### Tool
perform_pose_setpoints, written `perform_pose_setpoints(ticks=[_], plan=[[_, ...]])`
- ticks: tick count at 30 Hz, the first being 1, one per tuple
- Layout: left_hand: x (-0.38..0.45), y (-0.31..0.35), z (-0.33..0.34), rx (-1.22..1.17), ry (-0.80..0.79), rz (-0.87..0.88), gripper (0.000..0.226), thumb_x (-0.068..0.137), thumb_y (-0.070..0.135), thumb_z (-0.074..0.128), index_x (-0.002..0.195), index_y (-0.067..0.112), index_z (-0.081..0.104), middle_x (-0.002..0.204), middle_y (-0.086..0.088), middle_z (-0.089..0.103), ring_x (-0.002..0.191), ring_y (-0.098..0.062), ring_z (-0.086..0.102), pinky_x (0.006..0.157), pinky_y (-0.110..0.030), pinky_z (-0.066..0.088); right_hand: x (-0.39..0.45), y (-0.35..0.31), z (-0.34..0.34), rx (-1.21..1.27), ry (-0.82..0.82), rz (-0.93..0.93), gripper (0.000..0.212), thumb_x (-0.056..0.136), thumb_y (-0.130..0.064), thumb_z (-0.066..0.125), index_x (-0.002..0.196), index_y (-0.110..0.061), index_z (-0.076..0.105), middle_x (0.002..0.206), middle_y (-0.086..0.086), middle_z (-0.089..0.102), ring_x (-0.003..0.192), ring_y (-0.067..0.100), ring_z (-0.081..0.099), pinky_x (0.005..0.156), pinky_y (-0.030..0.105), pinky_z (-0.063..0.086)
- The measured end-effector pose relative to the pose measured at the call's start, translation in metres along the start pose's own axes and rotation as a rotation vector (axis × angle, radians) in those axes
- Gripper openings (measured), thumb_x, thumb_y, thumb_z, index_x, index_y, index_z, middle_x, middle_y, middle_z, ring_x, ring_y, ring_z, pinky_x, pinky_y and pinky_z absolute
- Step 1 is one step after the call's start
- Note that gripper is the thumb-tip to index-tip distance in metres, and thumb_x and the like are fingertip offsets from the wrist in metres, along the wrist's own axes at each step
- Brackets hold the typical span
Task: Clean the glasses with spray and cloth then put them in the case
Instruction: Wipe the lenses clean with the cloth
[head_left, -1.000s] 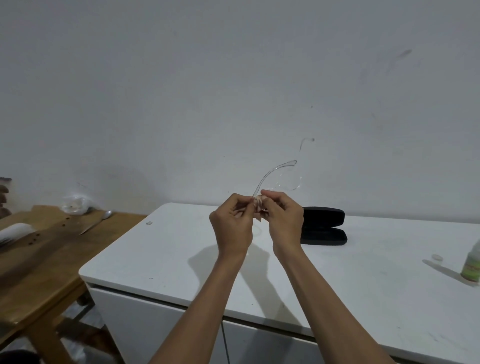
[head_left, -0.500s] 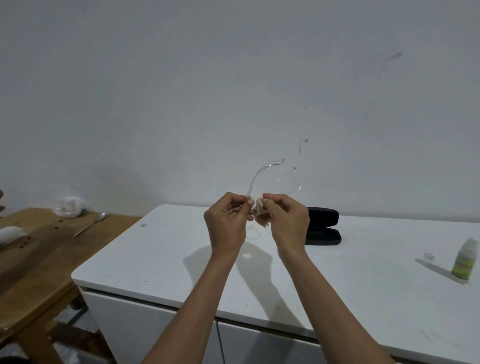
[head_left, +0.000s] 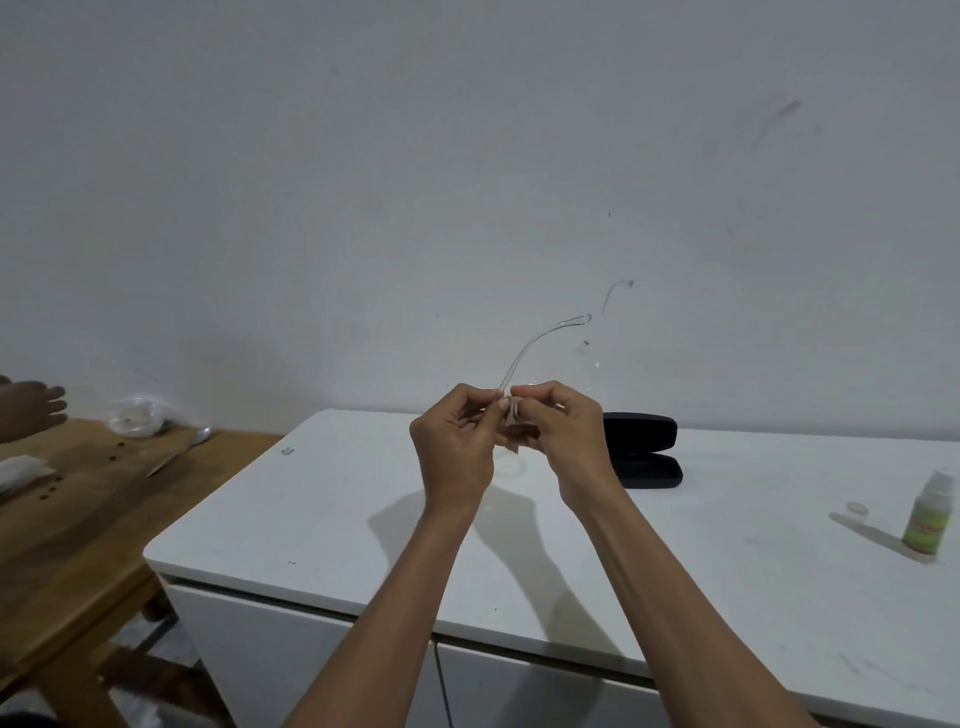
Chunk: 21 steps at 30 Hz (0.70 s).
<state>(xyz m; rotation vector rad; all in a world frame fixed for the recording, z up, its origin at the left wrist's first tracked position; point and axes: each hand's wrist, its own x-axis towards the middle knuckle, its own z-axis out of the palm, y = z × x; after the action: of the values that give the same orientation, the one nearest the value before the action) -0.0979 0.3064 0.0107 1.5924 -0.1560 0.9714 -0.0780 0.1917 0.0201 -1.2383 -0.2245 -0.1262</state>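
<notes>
- Plain grey wall behind, white desk below.
- Left hand pinching clear glasses; right hand pinching small cloth on them.
- Hardly moved since a moment ago, arm of glasses tipped a little: rubbing likely ongoing.
- Open black case just behind, spray bottle far right.
</notes>
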Motion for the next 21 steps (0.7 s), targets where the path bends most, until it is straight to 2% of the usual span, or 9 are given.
perform_pose_setpoints(ticks=[4, 6, 8, 10, 11, 13, 14, 18, 21], plan=[[-0.001, -0.004, -0.003, 0.008, -0.008, -0.013, 0.007, 0.086, -0.004, 0.075, 0.081, -0.001, 0.07, 0.066, -0.01, 0.071, 0.051, -0.014, 0.068, 0.054, -0.02, 0.054, -0.004, 0.007, 0.0, -0.085, 0.072, -0.057, 0.008, 0.085, 0.0, 0.07, 0.087, -0.003, 0.078, 0.073, 0.021, 0.075, 0.059, 0.033, 0.067, 0.063, 0.04, 0.054], [-0.002, -0.005, -0.001, -0.005, 0.005, -0.017, 0.007, 0.087, -0.002, 0.075, 0.082, -0.001, 0.07, 0.069, -0.011, 0.072, 0.054, -0.016, 0.07, 0.054, -0.022, 0.054, -0.006, 0.013, 0.005, -0.119, 0.22, -0.111, 0.009, 0.085, -0.006, 0.075, 0.089, -0.01, 0.081, 0.074, 0.012, 0.077, 0.064, 0.024, 0.073, 0.061, 0.032, 0.057], [-0.005, -0.004, 0.0, -0.02, 0.018, -0.004, 0.007, 0.087, -0.001, 0.076, 0.084, -0.002, 0.07, 0.073, -0.01, 0.073, 0.059, -0.019, 0.072, 0.053, -0.023, 0.055, -0.004, 0.018, 0.01, -0.134, 0.351, -0.167, 0.011, 0.086, -0.014, 0.078, 0.096, -0.015, 0.083, 0.079, 0.0, 0.08, 0.075, 0.015, 0.077, 0.071, 0.033, 0.063], [-0.01, -0.004, 0.003, -0.007, 0.022, 0.031, 0.008, 0.087, 0.002, 0.077, 0.084, -0.001, 0.07, 0.074, -0.008, 0.074, 0.06, -0.019, 0.073, 0.054, -0.024, 0.057, -0.002, 0.017, 0.015, -0.13, 0.402, -0.201, 0.013, 0.087, -0.015, 0.078, 0.1, -0.016, 0.083, 0.081, -0.006, 0.08, 0.078, 0.008, 0.077, 0.078, 0.034, 0.064], [-0.013, -0.004, 0.004, 0.001, 0.021, 0.048, 0.009, 0.087, 0.003, 0.077, 0.084, -0.001, 0.07, 0.074, -0.006, 0.074, 0.061, -0.019, 0.073, 0.054, -0.024, 0.058, -0.001, 0.015, 0.017, -0.13, 0.409, -0.204, 0.013, 0.088, -0.014, 0.077, 0.1, -0.015, 0.083, 0.079, -0.006, 0.08, 0.075, 0.005, 0.076, 0.075, 0.03, 0.064], [-0.018, -0.004, 0.008, -0.003, 0.024, 0.061, 0.007, 0.087, 0.001, 0.076, 0.084, 0.0, 0.07, 0.073, 0.0, 0.074, 0.063, -0.015, 0.074, 0.055, -0.023, 0.058, 0.002, 0.011, 0.02, -0.152, 0.374, -0.181, 0.013, 0.089, -0.01, 0.075, 0.099, -0.012, 0.083, 0.075, -0.002, 0.078, 0.063, 0.002, 0.071, 0.056, 0.02, 0.058], [-0.019, -0.004, 0.009, -0.011, 0.033, 0.061, 0.006, 0.087, -0.001, 0.075, 0.084, 0.001, 0.07, 0.072, 0.002, 0.074, 0.064, -0.012, 0.074, 0.056, -0.023, 0.058, 0.003, 0.01, 0.02, -0.157, 0.334, -0.155, 0.012, 0.089, -0.009, 0.074, 0.098, -0.011, 0.082, 0.074, 0.001, 0.078, 0.058, 0.003, 0.069, 0.051, 0.019, 0.055], [-0.01, -0.008, 0.006, -0.037, 0.05, 0.055, 0.005, 0.087, -0.003, 0.075, 0.085, -0.001, 0.072, 0.071, -0.006, 0.074, 0.061, -0.017, 0.074, 0.057, -0.024, 0.058, 0.008, 0.006, 0.012, -0.059, 0.143, -0.01, 0.01, 0.089, -0.004, 0.074, 0.097, -0.005, 0.08, 0.083, 0.012, 0.079, 0.067, 0.019, 0.074, 0.068, 0.032, 0.062], [-0.007, -0.009, 0.001, -0.028, 0.029, 0.044, 0.005, 0.086, -0.002, 0.076, 0.084, -0.001, 0.072, 0.068, -0.006, 0.074, 0.056, -0.018, 0.071, 0.06, -0.024, 0.058, 0.007, 0.004, 0.005, -0.001, 0.038, 0.052, 0.012, 0.089, 0.0, 0.073, 0.099, 0.001, 0.078, 0.085, 0.02, 0.077, 0.068, 0.027, 0.072, 0.065, 0.029, 0.06]])
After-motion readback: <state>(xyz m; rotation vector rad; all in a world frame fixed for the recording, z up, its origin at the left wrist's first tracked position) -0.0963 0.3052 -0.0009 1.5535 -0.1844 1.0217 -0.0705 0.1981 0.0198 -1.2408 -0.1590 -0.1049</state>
